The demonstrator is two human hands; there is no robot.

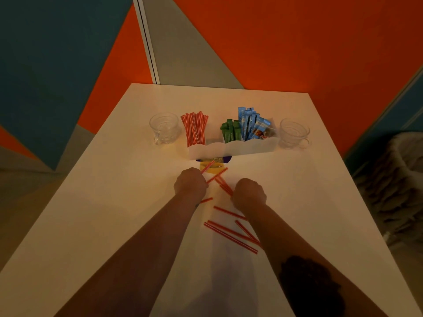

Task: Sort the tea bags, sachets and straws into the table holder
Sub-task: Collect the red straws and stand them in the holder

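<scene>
Roughly 5 loose straws (231, 236), 2 hands (191, 183).

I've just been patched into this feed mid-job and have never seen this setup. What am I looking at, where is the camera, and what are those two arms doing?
There is no machine here: the arms are a person's own, and the single picture comes from a camera worn on their head, looking forward and down.

On the white table stands a white table holder. Its left end holds a bundle of red-striped straws; further right stand green sachets and blue sachets. A glass cup sits to its left, another glass cup to its right.

More loose straws lie scattered near the person. The left hand grips one or more of them, and the right hand is curled over others. A yellow packet lies just before the holder.
</scene>
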